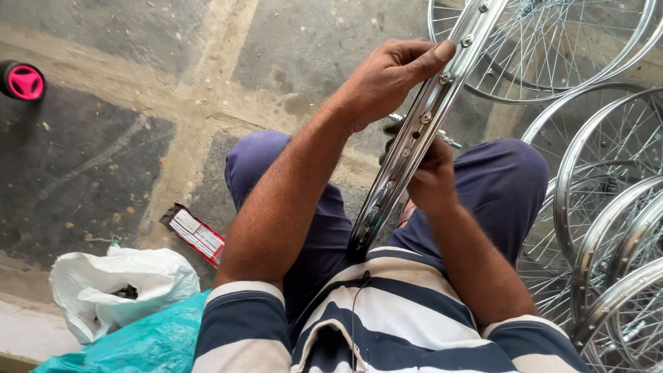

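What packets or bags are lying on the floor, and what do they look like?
Flat wrapper: on the floor left of the person's knee; rectangular, red and white with dark ends.
White plastic bag: lower left on the floor; crumpled, something dark inside.
Teal plastic bag: bottom left, beside the white one; crinkled.

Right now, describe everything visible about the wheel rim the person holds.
The wheel rim is shiny, chrome-like metal, seen edge-on, with a channelled inner face dotted with spoke nipples. It runs diagonally from the person's lap up past the frame's top. The left hand grips its outer side; the right hand holds it from behind.
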